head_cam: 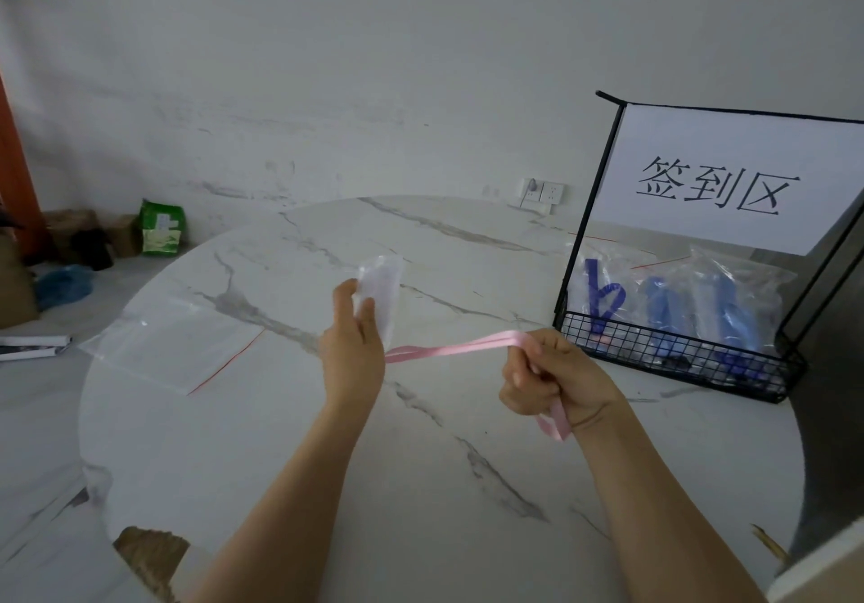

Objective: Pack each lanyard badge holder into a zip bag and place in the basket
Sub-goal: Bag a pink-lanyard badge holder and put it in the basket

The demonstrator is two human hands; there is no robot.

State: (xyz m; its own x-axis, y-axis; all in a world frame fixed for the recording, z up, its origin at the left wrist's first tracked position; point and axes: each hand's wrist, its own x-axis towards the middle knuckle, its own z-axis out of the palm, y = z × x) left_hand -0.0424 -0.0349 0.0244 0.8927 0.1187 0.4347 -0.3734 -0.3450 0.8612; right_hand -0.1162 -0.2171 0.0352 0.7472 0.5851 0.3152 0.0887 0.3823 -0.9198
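My left hand (pixel 353 345) grips a clear badge holder (pixel 381 294) upright above the round marble table (pixel 421 462). A pink lanyard (pixel 456 346) runs from it, stretched to my right hand (pixel 549 380), whose curled fingers hold the strap; a loose pink loop hangs below that wrist. An empty clear zip bag (pixel 173 345) with a red seal line lies flat on the table to the left. The black wire basket (pixel 682 350) stands at the right, holding several bagged blue lanyards.
A white sign with black characters (pixel 720 186) leans in the basket's tall frame. Beyond the table's far left edge, boxes, a green packet (pixel 161 228) and a blue bag lie on the floor. A wall socket (pixel 542 191) sits behind the table.
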